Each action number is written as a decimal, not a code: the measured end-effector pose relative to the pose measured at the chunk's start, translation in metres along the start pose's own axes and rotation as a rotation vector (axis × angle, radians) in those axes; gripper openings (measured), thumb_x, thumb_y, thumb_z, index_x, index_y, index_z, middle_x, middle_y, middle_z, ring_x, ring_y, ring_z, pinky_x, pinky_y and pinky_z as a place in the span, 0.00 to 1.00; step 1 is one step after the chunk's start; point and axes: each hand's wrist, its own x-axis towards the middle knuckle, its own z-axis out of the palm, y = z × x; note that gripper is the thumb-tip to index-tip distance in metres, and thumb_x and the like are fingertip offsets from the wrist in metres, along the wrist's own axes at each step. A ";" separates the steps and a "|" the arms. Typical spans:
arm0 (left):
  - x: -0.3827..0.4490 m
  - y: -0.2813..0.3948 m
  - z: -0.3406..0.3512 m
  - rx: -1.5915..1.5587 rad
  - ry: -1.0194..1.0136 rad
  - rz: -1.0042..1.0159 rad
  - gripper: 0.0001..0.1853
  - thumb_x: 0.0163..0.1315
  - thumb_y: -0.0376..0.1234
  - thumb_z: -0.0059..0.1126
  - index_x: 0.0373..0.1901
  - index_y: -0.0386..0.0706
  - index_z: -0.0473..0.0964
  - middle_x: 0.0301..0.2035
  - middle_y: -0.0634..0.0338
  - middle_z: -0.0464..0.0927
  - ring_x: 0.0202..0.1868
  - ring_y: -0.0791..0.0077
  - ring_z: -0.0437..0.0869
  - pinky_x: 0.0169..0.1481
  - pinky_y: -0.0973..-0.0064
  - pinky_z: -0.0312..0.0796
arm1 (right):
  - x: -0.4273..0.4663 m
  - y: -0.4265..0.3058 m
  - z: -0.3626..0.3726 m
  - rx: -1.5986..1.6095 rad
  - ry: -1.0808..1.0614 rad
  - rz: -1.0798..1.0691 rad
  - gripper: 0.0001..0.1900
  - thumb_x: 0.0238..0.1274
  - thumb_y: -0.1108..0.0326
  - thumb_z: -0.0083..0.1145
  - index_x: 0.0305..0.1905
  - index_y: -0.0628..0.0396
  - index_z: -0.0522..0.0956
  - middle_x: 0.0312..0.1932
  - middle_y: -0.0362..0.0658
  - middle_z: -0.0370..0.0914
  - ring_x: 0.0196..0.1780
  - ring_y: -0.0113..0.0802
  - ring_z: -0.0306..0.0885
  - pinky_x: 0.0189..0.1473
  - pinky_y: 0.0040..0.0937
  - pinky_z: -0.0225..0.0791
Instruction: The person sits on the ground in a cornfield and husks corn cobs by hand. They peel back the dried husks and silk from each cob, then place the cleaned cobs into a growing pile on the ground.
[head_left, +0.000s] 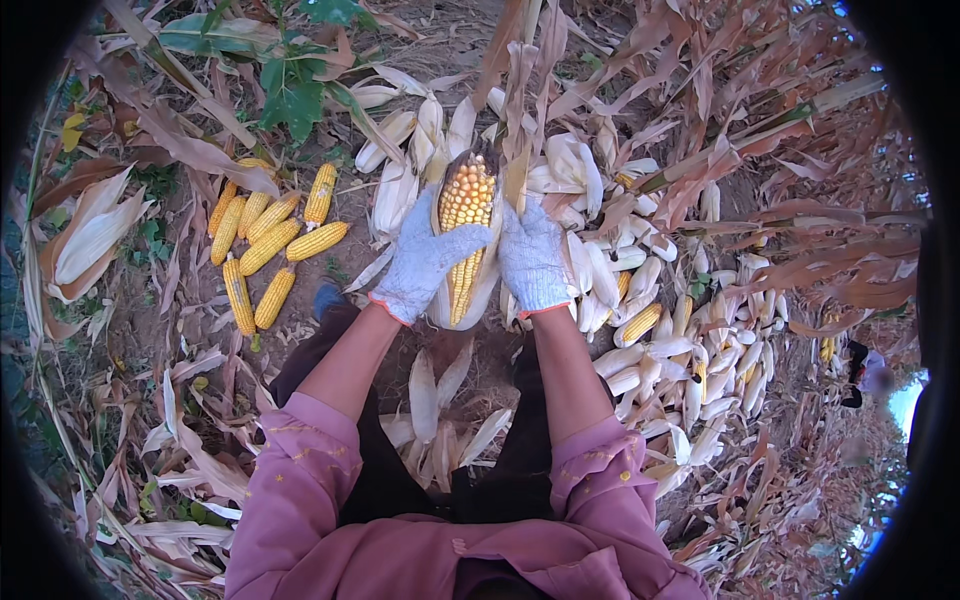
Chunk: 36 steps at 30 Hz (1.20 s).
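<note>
Between my hands is a corn ear (466, 199) with its pale husk split along the front, so yellow kernels show from the tip downward. My left hand (426, 255), in a white knit glove with an orange cuff, grips it from the left, the thumb lying across the kernels. On the other side my right hand (534, 255), gloved alike, is at the husk's right edge; its fingertips are partly hidden by a dry husk leaf (516, 169), so its exact hold is unclear.
Several bare yellow cobs (270, 246) lie on the soil at the left. A large heap of husked ears (720, 352) spreads to the right, with dry corn stalks (772, 124) above it. Loose husks (424, 397) lie between my legs. Another person (870, 371) is far off at the right.
</note>
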 end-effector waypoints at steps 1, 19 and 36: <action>0.000 0.000 0.002 -0.076 0.021 -0.002 0.27 0.57 0.31 0.64 0.58 0.36 0.67 0.47 0.60 0.75 0.47 0.77 0.77 0.52 0.78 0.72 | -0.001 0.001 0.002 -0.033 0.018 0.004 0.20 0.67 0.56 0.46 0.51 0.61 0.76 0.46 0.62 0.76 0.50 0.60 0.74 0.52 0.44 0.67; 0.044 0.011 -0.067 -0.782 0.553 -0.087 0.29 0.61 0.45 0.61 0.60 0.42 0.65 0.51 0.55 0.73 0.52 0.64 0.77 0.56 0.61 0.73 | 0.022 0.017 -0.025 1.309 0.517 0.460 0.16 0.70 0.65 0.47 0.58 0.57 0.69 0.55 0.47 0.73 0.56 0.44 0.75 0.61 0.47 0.68; 0.021 0.011 -0.017 0.100 0.330 0.077 0.30 0.50 0.38 0.73 0.49 0.34 0.67 0.41 0.57 0.77 0.42 0.74 0.79 0.48 0.76 0.73 | -0.016 0.002 0.044 -0.113 -0.223 -0.249 0.47 0.52 0.54 0.66 0.71 0.62 0.50 0.60 0.60 0.69 0.65 0.53 0.67 0.64 0.40 0.63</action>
